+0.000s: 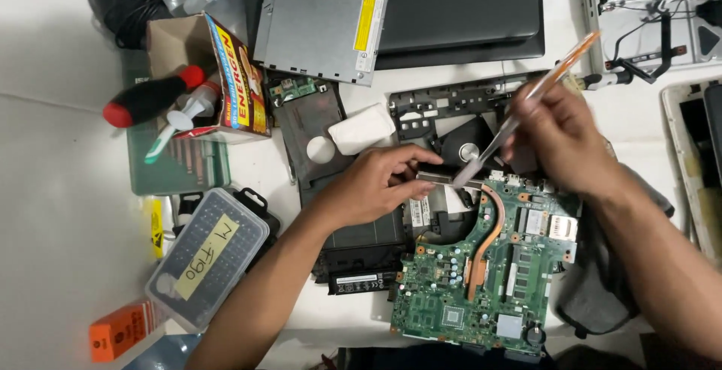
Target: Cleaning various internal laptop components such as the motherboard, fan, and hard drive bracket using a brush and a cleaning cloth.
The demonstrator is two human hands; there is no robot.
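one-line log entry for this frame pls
left hand: steadies fan end by motherboard | right hand: holds brush, tip at fan | battery: beside board

green laptop motherboard with a copper heat pipe [481,272] as landmark | just left of it: flat black battery pack [353,242] | farther left: clear plastic lidded bit case [207,257] | behind it: black plastic frame piece [451,103] | behind and left: grey metal optical drive [320,28] | beside its right edge: grey cloth pouch [594,295]

One green motherboard [481,272], one optical drive [320,31], one brush [526,103], one red-and-black screwdriver [150,95], one clear bit case [207,257], two hands.
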